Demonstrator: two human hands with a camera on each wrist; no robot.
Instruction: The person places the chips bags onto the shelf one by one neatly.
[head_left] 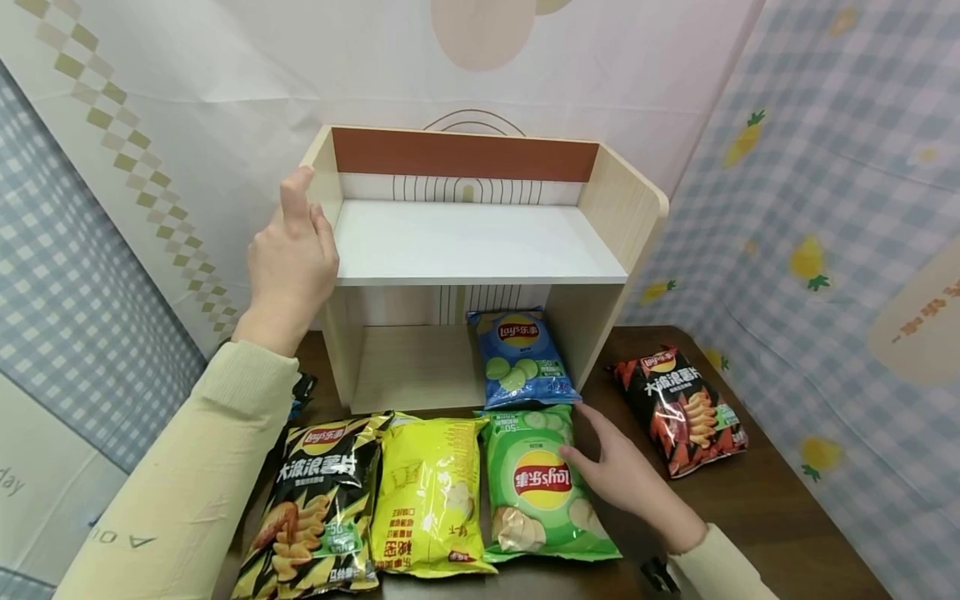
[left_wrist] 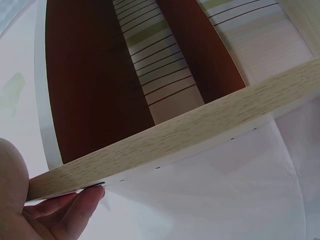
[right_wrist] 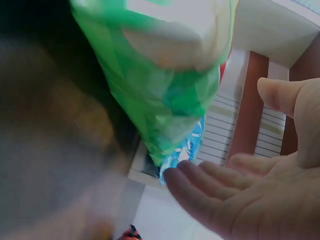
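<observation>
My left hand [head_left: 292, 258] grips the left side panel of a small two-tier wooden shelf [head_left: 480, 282]. In the left wrist view its fingers [left_wrist: 82, 210] lie along one face of the panel edge [left_wrist: 165, 137], the palm side on the other. On the lower tier, to the right, lies a blue Lay's chip bag [head_left: 521, 354]. My right hand [head_left: 618, 467] is spread at the right edge of a green Lay's chip bag [head_left: 536, 483], its fingertips near the blue bag's lower corner. The right wrist view shows its fingers extended and the palm holding nothing.
Left of the green bag lie a yellow chip bag [head_left: 429, 496] and a black chip bag [head_left: 318, 500]. A black-and-red chip bag [head_left: 678, 408] sits right of the shelf on the dark table [head_left: 757, 517]. Patterned cloth [head_left: 825, 208] hangs around the sides and back.
</observation>
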